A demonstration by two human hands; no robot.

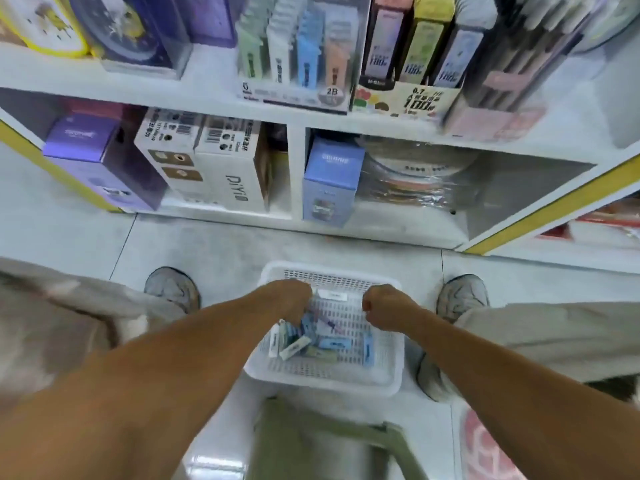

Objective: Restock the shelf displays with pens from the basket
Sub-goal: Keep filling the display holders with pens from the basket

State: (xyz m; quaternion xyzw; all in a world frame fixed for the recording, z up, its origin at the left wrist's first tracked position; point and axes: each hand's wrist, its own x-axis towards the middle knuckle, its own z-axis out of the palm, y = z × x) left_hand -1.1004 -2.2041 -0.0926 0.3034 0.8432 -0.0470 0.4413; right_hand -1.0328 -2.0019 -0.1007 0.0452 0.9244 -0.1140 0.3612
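Note:
A white perforated plastic basket (pixel 388 379) stands on the floor between my feet. Several pen packs (pixel 294 346) in white, blue and purple lie in its left and middle part. My left hand (pixel 292 297) reaches down into the basket right above the packs, with its fingers curled under and hidden, so a grip does not show. My right hand (pixel 382 306) hovers over the basket's right side, curled into a fist with nothing visible in it. On the shelf above stands a pen display (pixel 298 60) with pastel packs, marked 2B.
White shelving (pixel 294 109) fills the view ahead. Its lower bay holds purple, white and blue boxes (pixel 330 181), and the upper shelf has refill boxes (pixel 412 64). Yellow-edged shelf units flank both sides. My shoes (pixel 173 287) stand beside the basket. A green strap hangs below me.

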